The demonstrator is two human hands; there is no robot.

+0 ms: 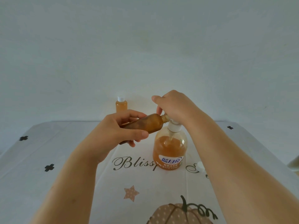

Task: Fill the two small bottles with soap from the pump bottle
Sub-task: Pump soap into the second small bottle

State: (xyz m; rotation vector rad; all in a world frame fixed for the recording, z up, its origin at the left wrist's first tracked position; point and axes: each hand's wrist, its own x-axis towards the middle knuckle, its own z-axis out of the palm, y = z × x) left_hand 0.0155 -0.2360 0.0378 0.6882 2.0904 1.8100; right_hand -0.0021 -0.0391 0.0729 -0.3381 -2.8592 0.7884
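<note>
A clear pump bottle [169, 149] of orange soap with a blue label stands mid-table. My right hand [174, 107] lies over its white pump head [174, 126], fingers curled down around the nozzle. My left hand [119, 131] grips a small amber bottle [148, 123] tilted on its side, its open neck held against the pump spout. A second small bottle [121, 105], full of orange soap and with a white cap on, stands upright at the back by the wall.
A small white cap [200, 166] lies on the tablecloth [64, 151] right of the pump bottle, partly behind my right forearm. The cloth has printed letters, stars and a pumpkin. A pale object [293, 164] shows at the right edge. A wall rises close behind.
</note>
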